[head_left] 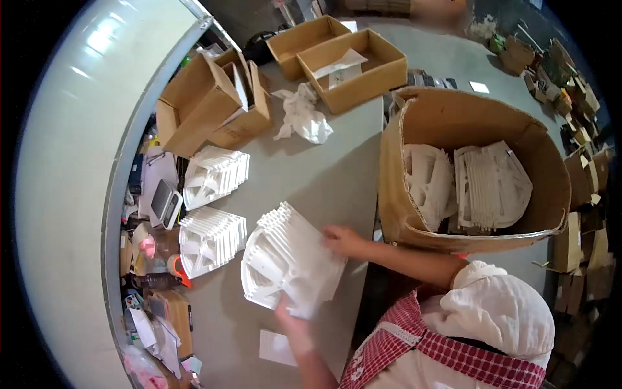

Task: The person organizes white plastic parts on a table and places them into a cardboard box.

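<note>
A thick stack of white fan-shaped plastic parts (301,259), nested one against another, stands tilted on the grey table between my hands. My left hand (291,319) grips its near lower edge, thumb on the front piece; the fingers are partly hidden and a little blurred. My right hand (343,242) is closed around the stack's right edge. Just left of it stands a similar stack of white parts (212,240). Farther back sits another stack of the same parts (216,176).
An open carton (476,238) with more white parts (492,185) stands right of the table (272,178). Small cartons (366,74) and crumpled white paper (304,117) lie at the back. Along the left edge are a scale-like device (166,203), an orange tape roll (179,269) and papers.
</note>
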{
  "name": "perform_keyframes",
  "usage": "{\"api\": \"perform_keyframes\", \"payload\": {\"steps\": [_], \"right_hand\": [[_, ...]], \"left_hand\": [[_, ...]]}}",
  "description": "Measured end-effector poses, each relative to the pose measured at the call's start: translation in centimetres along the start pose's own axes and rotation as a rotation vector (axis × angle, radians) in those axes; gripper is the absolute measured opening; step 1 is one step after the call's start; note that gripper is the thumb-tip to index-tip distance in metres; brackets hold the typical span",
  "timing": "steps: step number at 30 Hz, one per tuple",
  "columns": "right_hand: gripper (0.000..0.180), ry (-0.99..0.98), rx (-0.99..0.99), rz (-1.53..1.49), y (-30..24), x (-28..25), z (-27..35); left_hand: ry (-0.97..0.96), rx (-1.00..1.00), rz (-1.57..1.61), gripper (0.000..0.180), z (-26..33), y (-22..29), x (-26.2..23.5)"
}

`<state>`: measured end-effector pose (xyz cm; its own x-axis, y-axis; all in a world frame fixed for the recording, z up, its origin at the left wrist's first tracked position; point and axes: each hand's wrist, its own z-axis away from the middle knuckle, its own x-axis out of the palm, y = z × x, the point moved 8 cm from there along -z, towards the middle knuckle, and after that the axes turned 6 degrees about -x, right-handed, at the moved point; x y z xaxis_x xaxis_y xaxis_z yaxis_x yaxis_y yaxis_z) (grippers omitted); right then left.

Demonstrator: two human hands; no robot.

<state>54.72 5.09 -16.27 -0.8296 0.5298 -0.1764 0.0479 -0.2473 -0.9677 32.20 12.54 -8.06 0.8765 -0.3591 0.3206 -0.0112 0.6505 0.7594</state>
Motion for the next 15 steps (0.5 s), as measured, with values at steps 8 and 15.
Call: {"api": "perform_keyframes", "payload": {"steps": [8, 15], "right_hand": [[0.039, -0.035, -0.011, 0.041, -0.5, -0.9, 3.9], [0.038, 0.013, 0.017, -0.031, 0.1, -1.0, 13.5]], "left_hand": [[-0.056, -0.132, -0.231, 0.043, 0.3, -2.4, -3.4], [-0.114, -0.155, -0.506, 0.031, 3.4, -1.1, -4.1]]}}
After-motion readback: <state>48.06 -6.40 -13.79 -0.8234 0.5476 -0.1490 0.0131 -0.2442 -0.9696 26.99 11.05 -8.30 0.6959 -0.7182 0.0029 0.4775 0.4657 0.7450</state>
